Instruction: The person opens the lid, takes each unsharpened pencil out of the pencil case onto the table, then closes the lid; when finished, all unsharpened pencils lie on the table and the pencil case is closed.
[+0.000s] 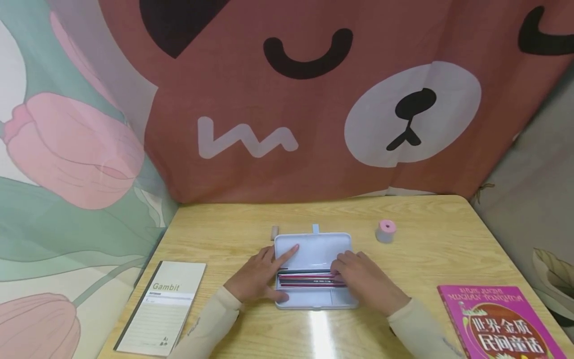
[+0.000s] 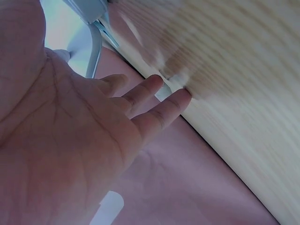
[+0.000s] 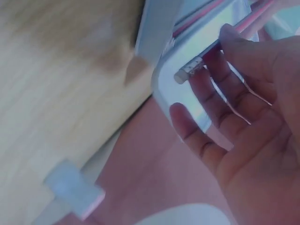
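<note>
Right hand (image 1: 365, 276) curls in, thumb and fingers pinching one pencil (image 3: 191, 69) near its eraser end; left hand (image 1: 255, 273) is spread, fingers mostly straight, its index finger across the lid and its thumb on the near part of the one pencil case (image 1: 323, 252). That case stands open on the one table (image 1: 224, 224), its long axis running left to right, lid on the far side. The pinched pencil is at the case's right end; its eraser end faces right, and its long axis runs along the case. Inside, several pencils (image 1: 305, 285), dark red and black, lie parallel to the case's length on the hinge side; I cannot count them exactly. Around the case are one notebook (image 1: 163, 304) to the left, one pink book (image 1: 502, 319) to the right, one small greyish block (image 1: 275, 233) just beyond the lid's left corner, and one pink-topped cylinder (image 1: 385, 232) beyond the right hand.
</note>
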A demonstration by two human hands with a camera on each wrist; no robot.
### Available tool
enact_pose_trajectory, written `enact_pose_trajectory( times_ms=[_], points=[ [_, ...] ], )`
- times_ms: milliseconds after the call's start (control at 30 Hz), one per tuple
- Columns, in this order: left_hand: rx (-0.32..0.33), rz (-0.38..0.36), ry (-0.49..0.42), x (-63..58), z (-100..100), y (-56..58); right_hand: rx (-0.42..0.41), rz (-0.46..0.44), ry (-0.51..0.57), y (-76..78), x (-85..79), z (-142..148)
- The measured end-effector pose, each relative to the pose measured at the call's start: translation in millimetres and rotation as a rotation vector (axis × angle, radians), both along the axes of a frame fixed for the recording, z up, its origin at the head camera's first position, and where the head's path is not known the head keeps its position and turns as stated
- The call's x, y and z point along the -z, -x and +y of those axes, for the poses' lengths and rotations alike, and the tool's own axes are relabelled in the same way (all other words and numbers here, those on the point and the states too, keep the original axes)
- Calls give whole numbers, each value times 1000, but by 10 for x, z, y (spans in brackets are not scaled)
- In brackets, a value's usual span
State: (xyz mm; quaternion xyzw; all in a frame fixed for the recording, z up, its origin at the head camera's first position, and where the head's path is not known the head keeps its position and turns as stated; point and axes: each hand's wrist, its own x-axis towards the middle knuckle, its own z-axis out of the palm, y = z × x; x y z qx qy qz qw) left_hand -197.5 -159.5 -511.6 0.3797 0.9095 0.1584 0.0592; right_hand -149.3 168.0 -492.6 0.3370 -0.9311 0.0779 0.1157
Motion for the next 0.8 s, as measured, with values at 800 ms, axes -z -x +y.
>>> enact_pose_trajectory(
  times_ms=[800],
  points=[
    [10,-16,3,-10,-23,27,197,-32,2,-101,-5,1363]
  ],
)
